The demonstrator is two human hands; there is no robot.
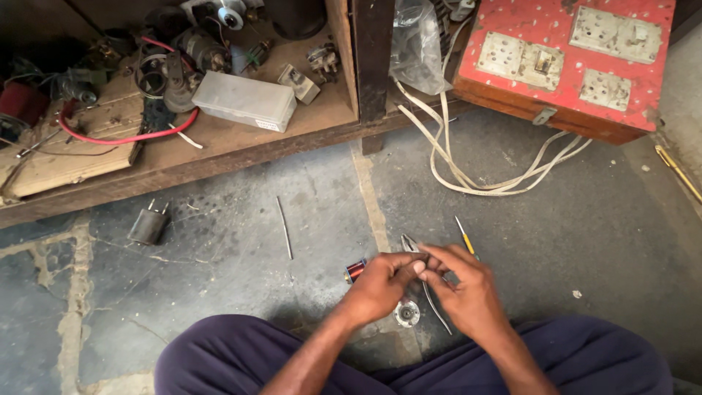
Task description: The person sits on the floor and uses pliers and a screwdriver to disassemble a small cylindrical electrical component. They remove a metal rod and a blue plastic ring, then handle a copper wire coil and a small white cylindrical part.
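Low over the grey concrete floor, between the person's knees, the left hand and right hand meet fingertip to fingertip, pinched together on something too small to make out, with thin metal pliers showing between and beneath them. Just left of the left hand lies a small spool of copper wire, a round silver metal part sits on the floor just below the hands, and a yellow-handled screwdriver lies just above the right hand. Both hands are curled nearly closed, and whether either actually grips the pliers cannot be told.
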